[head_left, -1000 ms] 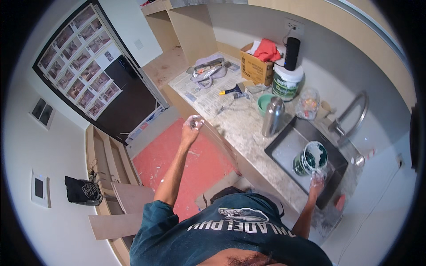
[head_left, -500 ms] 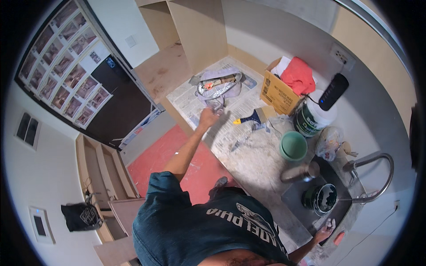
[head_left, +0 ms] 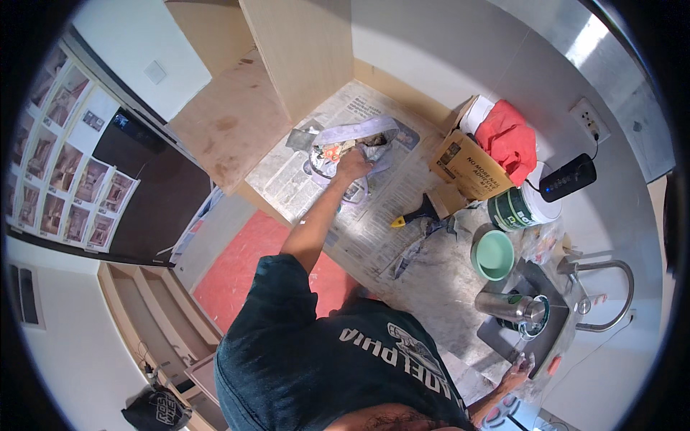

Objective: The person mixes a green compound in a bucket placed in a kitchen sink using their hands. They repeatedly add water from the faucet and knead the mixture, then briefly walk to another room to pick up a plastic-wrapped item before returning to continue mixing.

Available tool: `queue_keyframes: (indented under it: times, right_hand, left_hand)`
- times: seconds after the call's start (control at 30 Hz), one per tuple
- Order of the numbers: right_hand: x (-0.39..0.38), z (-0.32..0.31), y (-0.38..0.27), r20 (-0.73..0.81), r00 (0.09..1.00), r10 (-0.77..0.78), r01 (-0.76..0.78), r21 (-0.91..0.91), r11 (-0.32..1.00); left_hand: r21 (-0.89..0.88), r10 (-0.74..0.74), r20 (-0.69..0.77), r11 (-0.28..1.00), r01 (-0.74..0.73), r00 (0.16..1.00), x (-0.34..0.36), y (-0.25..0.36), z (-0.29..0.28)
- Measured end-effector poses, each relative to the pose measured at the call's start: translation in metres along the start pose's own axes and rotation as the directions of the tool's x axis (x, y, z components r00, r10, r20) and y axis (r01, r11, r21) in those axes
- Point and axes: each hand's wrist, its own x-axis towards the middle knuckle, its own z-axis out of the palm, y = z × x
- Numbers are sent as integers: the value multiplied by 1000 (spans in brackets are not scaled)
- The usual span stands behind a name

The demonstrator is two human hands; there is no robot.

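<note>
My left hand (head_left: 353, 164) reaches into an open lavender bag (head_left: 334, 134) lying on newspaper, its fingers mostly hidden among mixed small items. Down at the right, my right hand (head_left: 518, 371) rests at the near edge of the dark sink (head_left: 494, 337), fingers apart and whitened, with nothing visible in them. Inside the sink is a green bucket (head_left: 535, 330), largely hidden behind a steel bottle (head_left: 503, 307). Between the hands, a yellow-and-dark-handled brush (head_left: 413, 215) and a mint green bowl (head_left: 492, 255) sit on the counter.
Along the back wall are a cardboard box (head_left: 463, 169) with red cloth, a paint tub (head_left: 512, 212), a black power bank (head_left: 568, 176) and a curved tap (head_left: 622, 287). At left are a door (head_left: 147, 208) covered with printouts, open wooden shelves (head_left: 147, 316) and a reddish floor (head_left: 241, 262).
My left hand has moved forward from over the floor into the lavender bag. My right hand has left the green bucket for the sink's near edge, and the view has swung toward the bag.
</note>
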Motion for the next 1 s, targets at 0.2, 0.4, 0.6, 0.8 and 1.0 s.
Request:
queue_keyframes:
  times: [0.2, 0.4, 0.6, 0.8, 1.0]
  right_hand:
    - [-13, 7, 8, -36, 998, 46, -50, -129, 990]
    - [-18, 36, 19, -48, 997, -64, 64, 12, 998]
    - [-23, 27, 24, -92, 996, 18, -26, -88, 996]
    - [-40, 17, 21, -110, 991, 70, -88, -168, 982]
    - [-55, 27, 32, -124, 988, 94, -109, -120, 987]
  left_hand:
    - [16, 118, 129, 992, -121, 984, -54, -5, 36]
    - [28, 58, 143, 998, -63, 988, -72, 2, 32]
    - [186, 73, -213, 982, -33, 974, -29, 2, -33]
    - [510, 378, 180, 754, -415, 908, -4, -24, -38]
    - [565, 437, 380, 588, -579, 815, 4, -17, -40]
